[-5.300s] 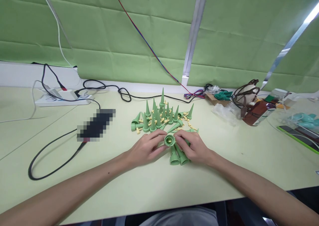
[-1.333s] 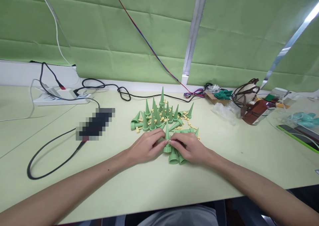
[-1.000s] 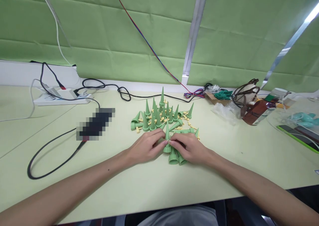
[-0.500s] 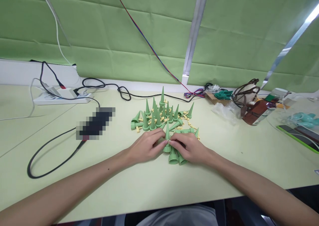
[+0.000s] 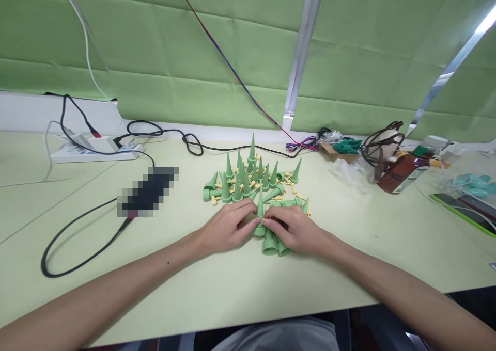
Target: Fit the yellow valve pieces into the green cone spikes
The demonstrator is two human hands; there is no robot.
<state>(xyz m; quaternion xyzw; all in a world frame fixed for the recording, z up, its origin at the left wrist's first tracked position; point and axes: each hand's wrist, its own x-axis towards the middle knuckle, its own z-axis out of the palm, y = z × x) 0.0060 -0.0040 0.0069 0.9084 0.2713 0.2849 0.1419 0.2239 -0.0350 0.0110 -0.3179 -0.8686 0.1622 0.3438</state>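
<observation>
An upright green plant-watering spike (image 5: 259, 230), cone-shaped with a wide collar at its base, stands between my two hands. My left hand (image 5: 227, 228) is closed round its left side, with thumb and fingers against it. On the other side my right hand (image 5: 300, 230) pinches at the same spike, its thumb tip meeting the left thumb; any small part between the tips is hidden. More green spikes (image 5: 270, 244) lie under and beside my right hand, open ends toward me. Just beyond stands a cluster of green spikes (image 5: 246, 183), with small yellow valve pieces (image 5: 296, 192) scattered among them.
A blurred-out dark device (image 5: 149, 191) with a black cable lies at left, near a white power strip (image 5: 96, 154). At right are a reddish-brown bottle (image 5: 403, 173), a clear plastic bag (image 5: 351, 174) and a green-edged phone (image 5: 461, 211). The table's front edge (image 5: 240, 324) runs close to me.
Both hands keep the same hold on the spike, with hardly any movement. The view has shifted very slightly.
</observation>
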